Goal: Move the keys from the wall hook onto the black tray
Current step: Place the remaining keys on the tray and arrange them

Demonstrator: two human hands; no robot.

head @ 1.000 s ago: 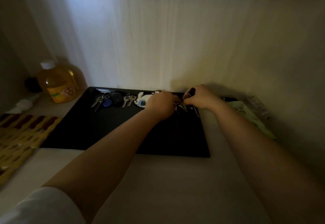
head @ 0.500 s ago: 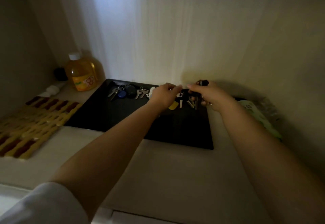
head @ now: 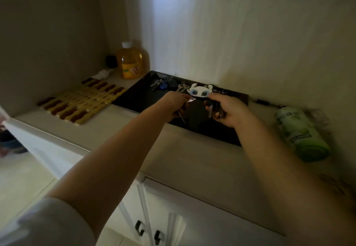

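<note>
Both hands held low over the black tray (head: 134,99), left hand (head: 174,105) pinching a small key (head: 189,100), right hand (head: 230,110) closed around a dark key bunch (head: 213,108), likely separating them for placing beside the keys already along the tray's far edge (head: 181,87).

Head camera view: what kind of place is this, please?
Probably a home entryway or utility nook: a counter over white cabinet doors, a black tray of keys against the wall, and an orange bottle in the corner.
</note>
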